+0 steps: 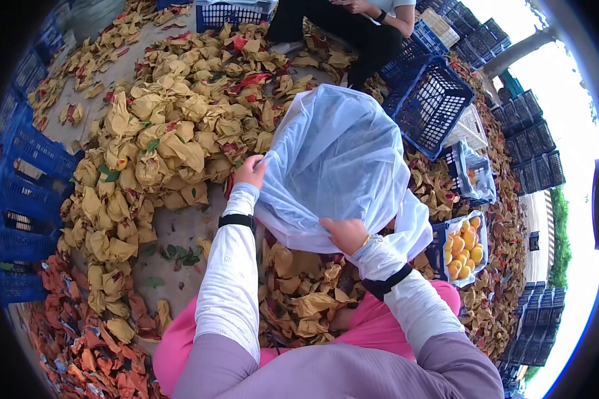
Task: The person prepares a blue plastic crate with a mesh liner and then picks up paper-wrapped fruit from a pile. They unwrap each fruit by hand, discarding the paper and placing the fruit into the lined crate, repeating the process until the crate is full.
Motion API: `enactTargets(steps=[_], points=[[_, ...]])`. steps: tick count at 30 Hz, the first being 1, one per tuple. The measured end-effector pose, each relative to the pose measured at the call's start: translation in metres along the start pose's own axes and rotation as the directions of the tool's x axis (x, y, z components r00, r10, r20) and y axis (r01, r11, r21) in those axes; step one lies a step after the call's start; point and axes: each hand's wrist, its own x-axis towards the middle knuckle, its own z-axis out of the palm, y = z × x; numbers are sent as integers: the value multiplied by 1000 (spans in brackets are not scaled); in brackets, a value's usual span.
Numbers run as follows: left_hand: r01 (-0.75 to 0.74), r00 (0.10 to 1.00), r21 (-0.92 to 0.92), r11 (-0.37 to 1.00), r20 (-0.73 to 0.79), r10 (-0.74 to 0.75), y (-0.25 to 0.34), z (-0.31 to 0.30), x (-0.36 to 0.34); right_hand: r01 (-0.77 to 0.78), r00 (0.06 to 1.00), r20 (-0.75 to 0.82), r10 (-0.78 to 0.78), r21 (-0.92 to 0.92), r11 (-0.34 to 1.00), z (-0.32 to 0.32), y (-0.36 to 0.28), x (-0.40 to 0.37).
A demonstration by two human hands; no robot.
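Observation:
A translucent white plastic liner bag [339, 146] spreads wide in front of me, its mouth facing up. It seems to drape over a container whose body is hidden beneath it. My left hand [249, 174] pinches the bag's rim on the left side. At the near right edge my right hand [345, 234] grips the plastic, with the thumb over the rim. A loose fold of the bag hangs to the right of my right wrist. Brown paper wrappings [306, 299] lie under and around the bag.
A large heap of paper-wrapped fruit [160, 126] lies to the left. An orange-fruit-filled crate [462, 249] and a blue crate [429, 106] stand right. Blue crates [30, 199] line the left. A seated person [353, 26] is ahead. Reddish paper scraps [93, 339] cover the lower left.

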Motion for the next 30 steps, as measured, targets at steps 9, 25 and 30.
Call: enactTargets(steps=[9,25,30], points=[[173,956,358,918,164,-244,-26,94,-55,-97,987,-127,95,-12,995,3,69,39],[263,933,872,413,-121,-339,123,-108,-160,318,759,-648,-67,279,906,-67,10,74],[239,959,949,203,-199,-200,206,-167,-184,638,656,-325,-681,720,272,-167,-216,-23]])
